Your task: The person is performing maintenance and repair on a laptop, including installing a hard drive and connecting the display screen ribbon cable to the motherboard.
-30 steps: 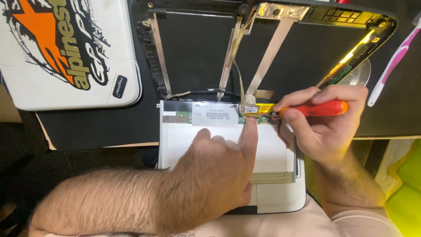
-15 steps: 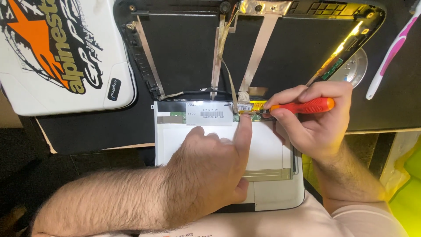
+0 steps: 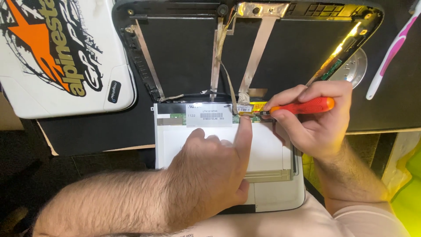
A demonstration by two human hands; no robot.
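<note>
Here, the largest object is the black laptop lid shell (image 3: 184,57), lying open across the top of the dark work surface (image 3: 87,131), with strips of metallic foil tape (image 3: 256,52) running down its inside. To its left lies a white padded case (image 3: 61,57) with an orange and black graphic. Below the shell, the detached display panel (image 3: 267,151) lies face down on the white laptop base (image 3: 280,199); its back is pale, with a white barcode label (image 3: 209,115) and a narrow green circuit strip along its upper edge. The left hand (image 3: 210,175) rests on the panel's back, fingers loosely curled and holding nothing, its index finger (image 3: 244,136) stretched forward and pressing beside the cable connector (image 3: 245,109) at the panel's top edge. The right hand (image 3: 315,123) is closed around a small screwdriver with an orange handle (image 3: 302,106), held level with its dark tip pointing left and meeting the connector, just beside the left fingertip. A thin cable (image 3: 223,66) runs from the shell's hinge region down to the same connector. At the far right lies a white and pink toothbrush (image 3: 392,50), well apart from both hands. A round silver disc (image 3: 357,66) shows partly beyond the shell's right edge.
</note>
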